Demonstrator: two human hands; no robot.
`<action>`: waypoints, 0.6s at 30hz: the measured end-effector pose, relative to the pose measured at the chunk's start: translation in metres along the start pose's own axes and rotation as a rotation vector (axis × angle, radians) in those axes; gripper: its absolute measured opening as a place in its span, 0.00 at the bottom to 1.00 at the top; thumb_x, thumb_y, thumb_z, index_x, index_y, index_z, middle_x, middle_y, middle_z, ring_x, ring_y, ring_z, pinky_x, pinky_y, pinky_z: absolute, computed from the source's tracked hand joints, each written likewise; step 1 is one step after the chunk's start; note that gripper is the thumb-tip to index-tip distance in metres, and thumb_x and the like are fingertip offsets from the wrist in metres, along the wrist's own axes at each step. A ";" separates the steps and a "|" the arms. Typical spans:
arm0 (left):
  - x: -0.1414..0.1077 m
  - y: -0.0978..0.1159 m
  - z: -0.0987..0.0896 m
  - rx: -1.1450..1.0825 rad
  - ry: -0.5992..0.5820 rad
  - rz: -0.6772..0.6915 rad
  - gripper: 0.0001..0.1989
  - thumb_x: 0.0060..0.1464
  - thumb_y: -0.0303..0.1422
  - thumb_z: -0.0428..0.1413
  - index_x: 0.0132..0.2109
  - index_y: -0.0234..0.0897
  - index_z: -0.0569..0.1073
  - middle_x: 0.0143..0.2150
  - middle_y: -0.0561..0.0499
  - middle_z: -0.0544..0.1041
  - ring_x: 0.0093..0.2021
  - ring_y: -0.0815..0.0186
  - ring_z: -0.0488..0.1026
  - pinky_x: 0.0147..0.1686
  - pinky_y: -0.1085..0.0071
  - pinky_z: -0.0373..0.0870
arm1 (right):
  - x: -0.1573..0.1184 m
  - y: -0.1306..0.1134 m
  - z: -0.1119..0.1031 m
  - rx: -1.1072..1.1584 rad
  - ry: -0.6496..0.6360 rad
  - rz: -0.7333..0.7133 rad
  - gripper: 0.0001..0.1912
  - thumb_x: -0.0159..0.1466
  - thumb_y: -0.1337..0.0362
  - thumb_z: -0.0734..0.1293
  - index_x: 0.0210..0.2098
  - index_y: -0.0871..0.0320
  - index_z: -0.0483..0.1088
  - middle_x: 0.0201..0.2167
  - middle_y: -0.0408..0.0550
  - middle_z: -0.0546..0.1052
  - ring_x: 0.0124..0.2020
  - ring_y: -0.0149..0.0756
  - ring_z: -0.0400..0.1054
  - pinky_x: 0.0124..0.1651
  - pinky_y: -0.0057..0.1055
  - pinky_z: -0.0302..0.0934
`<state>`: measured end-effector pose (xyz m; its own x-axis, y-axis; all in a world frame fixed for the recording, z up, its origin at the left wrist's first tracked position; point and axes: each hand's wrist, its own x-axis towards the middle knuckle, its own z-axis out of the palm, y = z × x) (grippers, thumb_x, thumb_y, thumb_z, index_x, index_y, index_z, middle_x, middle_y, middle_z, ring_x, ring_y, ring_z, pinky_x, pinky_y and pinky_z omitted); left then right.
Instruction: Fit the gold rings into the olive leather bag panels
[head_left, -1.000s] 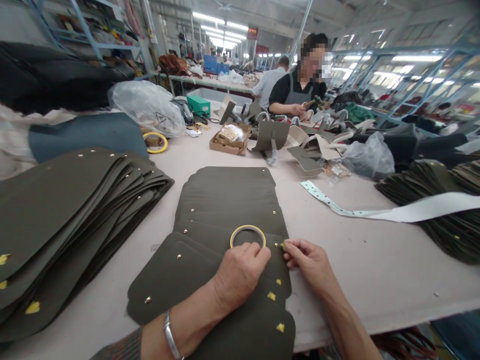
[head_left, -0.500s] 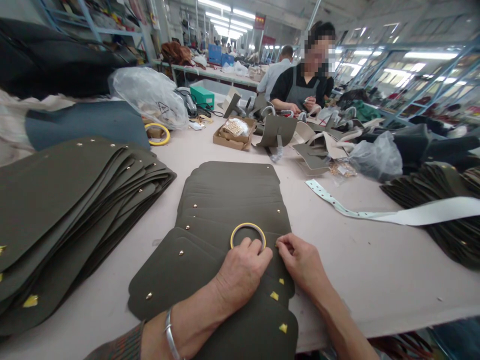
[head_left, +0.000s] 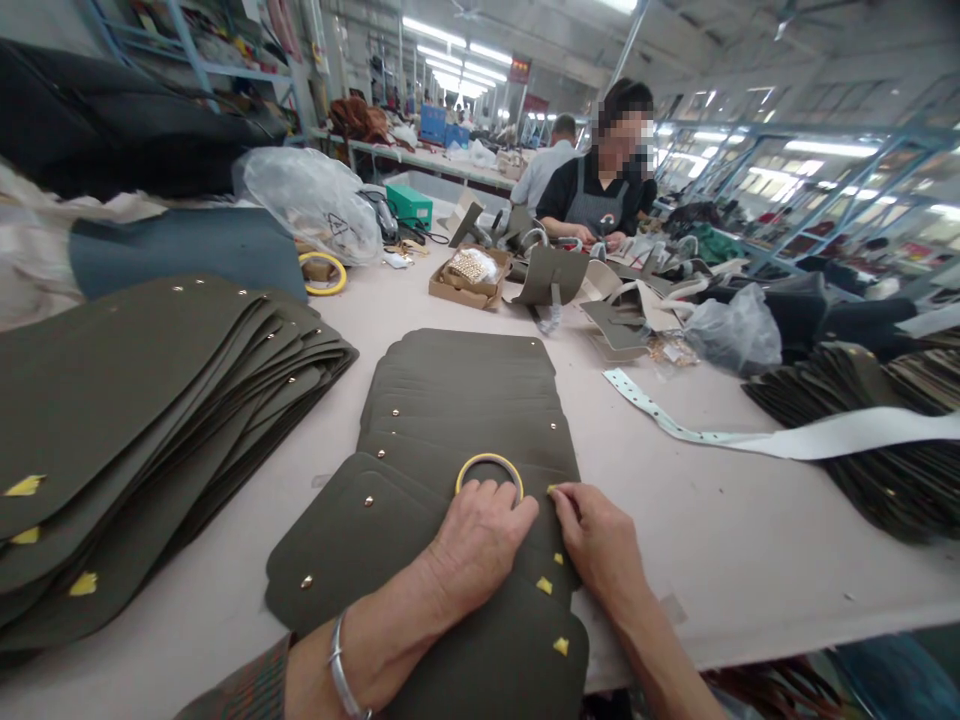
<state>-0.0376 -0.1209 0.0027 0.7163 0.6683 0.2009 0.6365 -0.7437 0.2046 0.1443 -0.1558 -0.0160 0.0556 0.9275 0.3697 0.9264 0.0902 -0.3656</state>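
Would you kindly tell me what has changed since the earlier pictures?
The right hand has moved left to the edge of the dark panels, bringing its small yellow tape piece to where a gold stud showed earlier. The left hand still holds the yellow tape roll, and the panels stay put.

Left fingers (head_left: pixel 491 491) hold a yellow tape roll (head_left: pixel 489 458).
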 end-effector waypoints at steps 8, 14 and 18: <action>0.000 -0.005 -0.009 -0.062 0.037 0.028 0.07 0.62 0.26 0.45 0.37 0.38 0.66 0.35 0.50 0.70 0.34 0.62 0.67 0.32 0.68 0.67 | 0.014 -0.007 -0.012 0.080 -0.164 0.062 0.10 0.63 0.63 0.62 0.28 0.56 0.72 0.23 0.43 0.76 0.24 0.33 0.69 0.29 0.27 0.60; 0.000 -0.016 -0.011 -0.237 0.144 0.046 0.10 0.63 0.26 0.44 0.41 0.37 0.69 0.33 0.51 0.72 0.35 0.65 0.71 0.35 0.71 0.69 | 0.004 -0.013 -0.032 0.226 -0.401 0.137 0.08 0.59 0.65 0.65 0.23 0.55 0.73 0.17 0.39 0.73 0.20 0.32 0.67 0.24 0.26 0.57; -0.001 -0.019 -0.009 -0.362 0.211 0.117 0.15 0.64 0.27 0.44 0.56 0.39 0.65 0.39 0.50 0.77 0.39 0.67 0.75 0.40 0.71 0.73 | 0.002 -0.018 -0.032 0.458 -0.165 0.170 0.08 0.61 0.63 0.64 0.34 0.57 0.75 0.28 0.46 0.79 0.29 0.35 0.73 0.31 0.28 0.65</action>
<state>-0.0526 -0.1067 0.0068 0.6796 0.5967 0.4267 0.3855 -0.7854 0.4842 0.1398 -0.1675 0.0181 0.0974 0.9843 0.1469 0.6492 0.0491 -0.7591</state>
